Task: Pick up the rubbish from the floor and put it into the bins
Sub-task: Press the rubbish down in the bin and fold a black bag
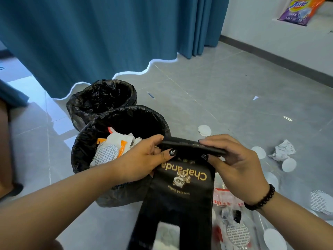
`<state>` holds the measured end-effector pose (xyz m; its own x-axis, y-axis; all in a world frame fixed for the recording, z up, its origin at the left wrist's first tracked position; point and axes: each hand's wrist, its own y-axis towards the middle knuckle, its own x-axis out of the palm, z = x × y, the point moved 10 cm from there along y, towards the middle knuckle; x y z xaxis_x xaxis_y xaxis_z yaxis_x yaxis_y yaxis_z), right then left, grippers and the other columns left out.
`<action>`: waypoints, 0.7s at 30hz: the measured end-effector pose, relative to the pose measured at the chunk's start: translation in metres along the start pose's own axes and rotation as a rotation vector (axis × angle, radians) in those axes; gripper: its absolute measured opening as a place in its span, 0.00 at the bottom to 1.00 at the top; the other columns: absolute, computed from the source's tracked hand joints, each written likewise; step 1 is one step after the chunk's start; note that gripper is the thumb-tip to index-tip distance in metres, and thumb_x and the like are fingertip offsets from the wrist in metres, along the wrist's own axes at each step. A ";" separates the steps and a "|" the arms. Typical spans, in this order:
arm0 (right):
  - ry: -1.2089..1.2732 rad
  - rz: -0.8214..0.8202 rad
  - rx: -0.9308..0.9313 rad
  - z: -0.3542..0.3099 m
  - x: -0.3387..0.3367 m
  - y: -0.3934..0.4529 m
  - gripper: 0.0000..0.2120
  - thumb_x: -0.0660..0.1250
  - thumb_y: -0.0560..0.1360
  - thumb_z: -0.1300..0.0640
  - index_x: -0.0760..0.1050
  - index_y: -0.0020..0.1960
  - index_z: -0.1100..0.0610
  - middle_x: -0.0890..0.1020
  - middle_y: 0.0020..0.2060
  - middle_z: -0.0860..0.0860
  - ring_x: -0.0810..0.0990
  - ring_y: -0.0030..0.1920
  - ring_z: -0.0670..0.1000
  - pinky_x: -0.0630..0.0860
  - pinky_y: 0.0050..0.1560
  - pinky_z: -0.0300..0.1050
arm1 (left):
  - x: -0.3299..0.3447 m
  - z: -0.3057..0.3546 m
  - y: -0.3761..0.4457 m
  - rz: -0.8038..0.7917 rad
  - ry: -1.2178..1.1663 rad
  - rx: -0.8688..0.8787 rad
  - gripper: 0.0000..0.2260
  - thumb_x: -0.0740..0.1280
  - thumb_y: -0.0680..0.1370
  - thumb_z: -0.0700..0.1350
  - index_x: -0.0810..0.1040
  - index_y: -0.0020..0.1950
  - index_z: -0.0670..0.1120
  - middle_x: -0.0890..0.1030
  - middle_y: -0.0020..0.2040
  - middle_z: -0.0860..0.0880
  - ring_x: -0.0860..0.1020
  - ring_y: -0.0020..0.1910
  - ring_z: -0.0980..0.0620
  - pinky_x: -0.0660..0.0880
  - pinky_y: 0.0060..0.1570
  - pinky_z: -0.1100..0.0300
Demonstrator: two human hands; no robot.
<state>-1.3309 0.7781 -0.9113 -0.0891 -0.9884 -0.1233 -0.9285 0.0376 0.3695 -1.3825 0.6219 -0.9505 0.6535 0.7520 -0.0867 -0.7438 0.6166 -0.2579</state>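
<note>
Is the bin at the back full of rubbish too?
No, the back bin shows only its black liner, while the near bin holds wrappers.

The black bag runs off the bottom edge, so its handles are cut off, and down there it looks blurry. Its top fold hides the fingers of the right hand behind it. The left hand covers part of the gold word, so the last letter can't be read. The near bin is partly hidden by the left arm and the bag. The far bin is dark inside; I can't tell what's in it. The soap packet is cut off at the top. The print on the round pads is too small to read.
</note>
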 end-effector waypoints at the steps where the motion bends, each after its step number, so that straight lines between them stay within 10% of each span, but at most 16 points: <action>1: -0.019 0.009 -0.032 -0.001 -0.002 0.000 0.17 0.69 0.70 0.70 0.82 0.51 0.51 0.81 0.49 0.48 0.81 0.52 0.50 0.81 0.45 0.41 | 0.000 -0.001 0.000 -0.012 -0.020 -0.008 0.19 0.66 0.73 0.47 0.71 0.61 0.42 0.81 0.48 0.33 0.81 0.47 0.37 0.78 0.48 0.39; 6: -0.152 -0.039 -0.137 -0.006 0.004 -0.004 0.12 0.72 0.67 0.66 0.82 0.49 0.56 0.79 0.51 0.51 0.80 0.54 0.47 0.76 0.53 0.34 | 0.003 -0.005 -0.002 -0.079 -0.070 -0.040 0.22 0.69 0.70 0.47 0.70 0.61 0.42 0.84 0.49 0.43 0.83 0.48 0.48 0.81 0.42 0.56; 11: -0.220 -0.141 -0.113 -0.001 0.011 -0.009 0.18 0.64 0.70 0.68 0.81 0.54 0.53 0.75 0.59 0.53 0.75 0.63 0.48 0.75 0.59 0.40 | -0.005 -0.004 -0.001 0.014 -0.064 -0.002 0.22 0.71 0.68 0.45 0.71 0.60 0.43 0.83 0.51 0.37 0.82 0.52 0.38 0.78 0.54 0.42; 16: 0.282 -0.182 0.292 0.023 0.017 -0.015 0.33 0.73 0.67 0.69 0.69 0.68 0.50 0.75 0.61 0.49 0.80 0.56 0.53 0.79 0.43 0.42 | -0.010 0.001 0.003 0.048 -0.065 0.047 0.18 0.71 0.68 0.44 0.72 0.55 0.45 0.84 0.48 0.40 0.83 0.49 0.41 0.80 0.51 0.43; 21: 0.026 -0.086 0.274 0.024 0.010 -0.010 0.24 0.72 0.67 0.71 0.76 0.56 0.48 0.80 0.49 0.41 0.82 0.48 0.47 0.82 0.41 0.42 | 0.005 0.000 0.000 -0.018 0.020 0.044 0.14 0.67 0.72 0.44 0.72 0.57 0.46 0.83 0.50 0.51 0.82 0.53 0.53 0.80 0.50 0.57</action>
<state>-1.3313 0.7718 -0.9377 -0.0002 -0.9930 -0.1178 -0.9954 -0.0112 0.0953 -1.3790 0.6259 -0.9514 0.6693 0.7360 -0.1016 -0.7369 0.6403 -0.2169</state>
